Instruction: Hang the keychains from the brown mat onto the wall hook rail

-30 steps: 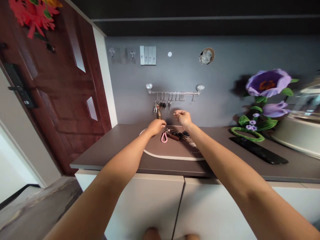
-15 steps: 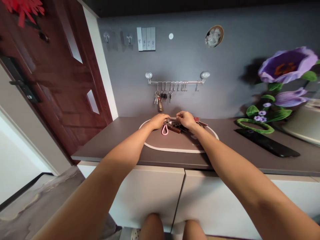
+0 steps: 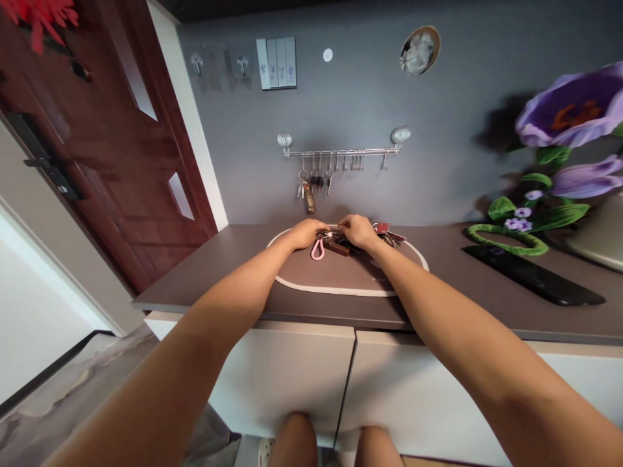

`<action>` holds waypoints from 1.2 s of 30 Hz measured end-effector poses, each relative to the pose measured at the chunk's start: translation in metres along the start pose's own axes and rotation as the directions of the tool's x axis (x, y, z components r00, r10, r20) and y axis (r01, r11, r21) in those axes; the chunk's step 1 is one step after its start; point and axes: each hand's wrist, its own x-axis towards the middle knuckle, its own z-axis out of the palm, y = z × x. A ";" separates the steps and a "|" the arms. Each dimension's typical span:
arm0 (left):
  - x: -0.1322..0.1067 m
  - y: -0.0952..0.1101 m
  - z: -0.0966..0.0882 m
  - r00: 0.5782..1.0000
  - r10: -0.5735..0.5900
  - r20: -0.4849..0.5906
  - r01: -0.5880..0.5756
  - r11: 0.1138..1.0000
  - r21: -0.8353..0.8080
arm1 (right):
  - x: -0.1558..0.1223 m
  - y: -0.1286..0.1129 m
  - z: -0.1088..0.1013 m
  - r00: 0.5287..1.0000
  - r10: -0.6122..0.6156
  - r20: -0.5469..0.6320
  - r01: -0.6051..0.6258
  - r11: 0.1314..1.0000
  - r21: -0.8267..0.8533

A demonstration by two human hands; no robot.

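Observation:
On the oval brown mat [image 3: 335, 279] with a pale rim lies a pile of keys [image 3: 325, 237], with a pink loop strap [image 3: 317, 250] and a dark red-brown fob [image 3: 337, 247] beside it. My left hand [image 3: 304, 233] reaches in from the left, its fingers curled onto the keys above the pink strap. From the other side my right hand [image 3: 357, 231] comes over the pile with thumb and fingers pinched together. Whatever is in that pinch is too small to make out. A second bunch of keys [image 3: 389, 237] with a red tag [image 3: 382, 227] lies just right of my right hand.
Above the mat, a clear hook rail [image 3: 341, 154] on the grey wall carries several hanging keys [image 3: 316, 181]. A black elongated object [image 3: 533, 275] and purple fabric flowers [image 3: 574, 117] stand to the right on the counter [image 3: 195, 272]. A dark red door [image 3: 111, 130] is at left.
The view has shifted slightly, so the wall items sit higher. Both hands stay at the key pile, and more of the red tag shows beside my right hand.

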 end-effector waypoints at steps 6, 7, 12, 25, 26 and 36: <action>-0.002 0.000 -0.001 0.997 -0.064 -0.036 0.064 0.998 -0.022 | 0.000 -0.001 0.000 1.000 -0.003 0.006 0.003 1.000 -0.009; -0.002 0.000 -0.001 0.997 -0.074 -0.038 0.074 0.997 -0.017 | 0.000 -0.001 0.000 1.000 -0.001 0.009 0.001 1.000 -0.009; -0.002 -0.001 -0.001 0.993 -0.098 -0.062 0.098 0.995 0.011 | -0.001 -0.002 0.000 1.000 -0.007 0.019 0.008 1.000 -0.023; -0.004 0.006 -0.009 0.962 -0.216 -0.169 0.215 0.976 -0.023 | -0.003 -0.007 -0.004 0.998 0.006 0.061 -0.003 0.998 -0.056; -0.004 0.006 -0.010 0.960 -0.217 -0.180 0.216 0.976 -0.026 | -0.003 -0.007 -0.004 0.998 0.004 0.060 -0.001 0.998 -0.055; -0.003 0.006 -0.019 0.930 -0.247 -0.271 0.237 0.969 -0.071 | -0.004 -0.006 -0.004 0.999 -0.025 0.043 0.027 0.998 -0.054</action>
